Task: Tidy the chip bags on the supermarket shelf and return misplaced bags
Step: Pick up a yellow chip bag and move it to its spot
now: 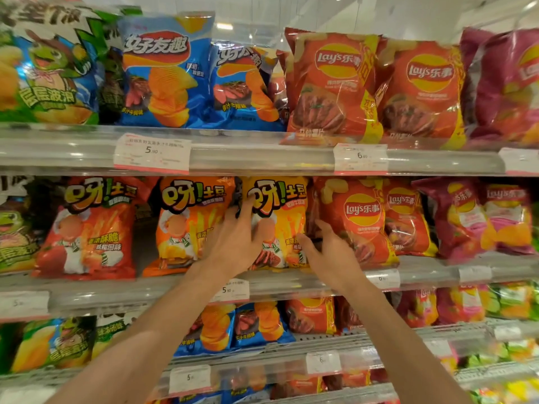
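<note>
While both hands reach into the middle shelf, a yellow foil chip bag (pixel 280 225) with cartoon lettering stands upright in the front row, between an orange bag (pixel 189 225) of the same brand and a red Lay's bag (pixel 361 223).

Its long axis runs vertically, and it sits straight ahead of the person. The left hand (pixel 236 240) lies spread on its left face, fingers open and reaching up to the lettering; the right hand (pixel 326 249), also open, presses at its lower right edge beside the red bag. Neither hand closes on anything. The left looks nearer to a full hold. A grey shelf rail (pixel 291 282) with price tags (pixel 232 290) runs just below.
</note>
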Demonstrator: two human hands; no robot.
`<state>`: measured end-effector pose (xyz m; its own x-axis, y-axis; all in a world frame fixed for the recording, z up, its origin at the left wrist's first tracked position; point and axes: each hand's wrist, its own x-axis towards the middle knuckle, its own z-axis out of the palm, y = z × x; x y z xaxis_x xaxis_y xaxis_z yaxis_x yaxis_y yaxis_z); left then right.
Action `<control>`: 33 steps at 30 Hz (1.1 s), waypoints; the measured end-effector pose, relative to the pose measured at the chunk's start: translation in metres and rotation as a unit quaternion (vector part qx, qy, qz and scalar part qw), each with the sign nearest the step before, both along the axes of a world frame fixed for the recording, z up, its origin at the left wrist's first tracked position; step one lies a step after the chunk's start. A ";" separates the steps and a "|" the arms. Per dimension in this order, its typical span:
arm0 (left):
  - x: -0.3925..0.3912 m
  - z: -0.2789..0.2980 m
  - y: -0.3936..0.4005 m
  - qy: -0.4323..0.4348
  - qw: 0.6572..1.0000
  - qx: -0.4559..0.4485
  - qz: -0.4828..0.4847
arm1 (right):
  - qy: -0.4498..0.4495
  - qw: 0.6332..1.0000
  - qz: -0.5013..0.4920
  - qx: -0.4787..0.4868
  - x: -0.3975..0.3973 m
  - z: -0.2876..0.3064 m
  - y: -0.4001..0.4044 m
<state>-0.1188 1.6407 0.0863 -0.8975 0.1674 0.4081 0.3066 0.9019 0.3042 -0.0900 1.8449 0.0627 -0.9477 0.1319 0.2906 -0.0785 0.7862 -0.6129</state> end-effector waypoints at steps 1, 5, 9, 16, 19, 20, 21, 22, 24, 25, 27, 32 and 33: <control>-0.001 -0.001 0.000 -0.004 1.000 -0.002 -0.005 | -0.022 1.000 0.006 -0.022 -0.002 -0.001 -0.002; 0.003 -0.001 0.002 -0.017 0.998 0.052 -0.030 | -0.029 0.993 0.032 -0.108 -0.006 -0.009 -0.009; 0.001 0.000 0.000 -0.037 0.972 0.219 -0.071 | -0.001 0.988 0.044 -0.151 -0.012 -0.003 -0.003; 0.014 0.016 0.010 -0.054 0.892 0.443 -0.070 | 0.037 0.972 0.064 -0.224 -0.006 0.019 0.006; 0.022 0.012 0.013 -0.059 0.869 0.488 -0.061 | 0.050 0.965 0.061 -0.249 0.009 0.017 0.006; 0.026 0.010 0.013 -0.061 0.862 0.500 -0.060 | 0.053 0.964 0.060 -0.255 0.014 0.013 0.006; 0.030 0.007 0.013 -0.063 0.858 0.507 -0.058 | 0.055 0.961 0.059 -0.266 0.019 0.009 0.005; 0.035 0.004 0.013 -0.064 0.857 0.509 -0.056 | 0.055 0.956 0.061 -0.280 0.025 0.004 0.003; 0.044 -0.006 0.011 -0.068 0.863 0.498 -0.055 | 0.055 0.950 0.066 -0.299 0.034 -0.006 -0.001; 0.048 -0.011 0.010 -0.069 0.867 0.490 -0.055 | 0.054 0.949 0.066 -0.303 0.039 -0.011 -0.003; 0.056 -0.020 0.006 -0.065 0.871 0.485 -0.054 | 0.050 0.943 0.069 -0.322 0.048 -0.019 -0.008; 0.073 -0.030 -0.009 -0.041 0.885 0.460 -0.056 | 0.046 0.940 0.074 -0.331 0.066 -0.028 -0.023; 0.076 -0.032 -0.014 -0.040 0.888 0.455 -0.057 | 0.045 0.940 0.073 -0.330 0.070 -0.029 -0.026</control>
